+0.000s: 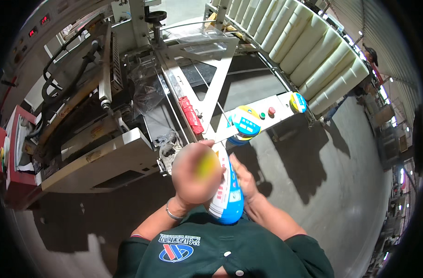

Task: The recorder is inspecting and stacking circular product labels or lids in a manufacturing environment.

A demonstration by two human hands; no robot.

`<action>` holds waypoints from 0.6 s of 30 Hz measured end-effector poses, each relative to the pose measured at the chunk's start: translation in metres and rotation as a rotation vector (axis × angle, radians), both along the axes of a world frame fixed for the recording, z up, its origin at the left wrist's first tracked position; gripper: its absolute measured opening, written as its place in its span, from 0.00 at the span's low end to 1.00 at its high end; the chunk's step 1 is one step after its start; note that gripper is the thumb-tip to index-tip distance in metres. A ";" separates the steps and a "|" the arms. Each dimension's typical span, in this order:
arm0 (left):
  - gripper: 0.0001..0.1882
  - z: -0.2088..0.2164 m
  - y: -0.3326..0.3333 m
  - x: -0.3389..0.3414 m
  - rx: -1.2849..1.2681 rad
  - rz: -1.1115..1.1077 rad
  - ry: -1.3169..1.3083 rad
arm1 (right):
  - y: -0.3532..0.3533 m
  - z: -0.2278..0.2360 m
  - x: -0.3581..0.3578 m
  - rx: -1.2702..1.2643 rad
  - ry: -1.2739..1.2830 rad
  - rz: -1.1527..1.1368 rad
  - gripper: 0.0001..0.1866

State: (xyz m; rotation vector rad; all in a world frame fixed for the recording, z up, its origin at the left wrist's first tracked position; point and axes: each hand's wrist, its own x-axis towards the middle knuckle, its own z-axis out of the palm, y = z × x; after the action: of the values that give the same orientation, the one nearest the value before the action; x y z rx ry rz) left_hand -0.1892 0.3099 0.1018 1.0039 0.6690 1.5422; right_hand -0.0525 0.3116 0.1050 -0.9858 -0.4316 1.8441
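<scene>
A rounded container (pixel 230 197) with a blue and white printed surface is held upright between my two hands, close in front of my shirt. My left hand (pixel 190 180) grips its left side, though a blur with a yellow patch covers much of that hand. Along the opposite side, the fingers of my right hand (pixel 244 178) are wrapped partly behind the container. Just beyond my hands, a similar blue and yellow container (pixel 245 125) stands on the machine's white edge panel (pixel 278 111). Another blue and yellow container (pixel 298 102) is farther right along that panel.
A flat metal frame with a triangular cutout (pixel 220 69) and a red-wrapped handle (pixel 191 115) lies over the dark machine bed. Green and red buttons (pixel 271 111) sit on the panel. Pale rolls (pixel 308 55) line the far right; a beige machine housing (pixel 100 160) stands left.
</scene>
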 end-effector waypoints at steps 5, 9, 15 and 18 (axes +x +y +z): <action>0.31 0.014 -0.008 -0.002 0.106 0.167 0.100 | 0.009 0.042 0.037 0.765 -0.776 0.068 0.17; 0.32 0.003 0.003 0.009 0.020 -0.012 -0.065 | 0.003 -0.018 0.021 0.090 0.078 0.080 0.19; 0.32 -0.003 0.002 0.003 0.077 0.120 0.028 | 0.017 0.025 0.028 0.703 -0.662 0.049 0.20; 0.30 -0.011 0.004 0.009 0.107 0.080 -0.006 | 0.020 -0.012 0.023 0.427 -0.374 0.122 0.17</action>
State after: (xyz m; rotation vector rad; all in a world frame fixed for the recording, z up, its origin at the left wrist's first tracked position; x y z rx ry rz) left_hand -0.1806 0.3137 0.0907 1.0627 0.6351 1.6650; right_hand -0.0293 0.3319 0.0931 -1.0172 -1.0834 1.5746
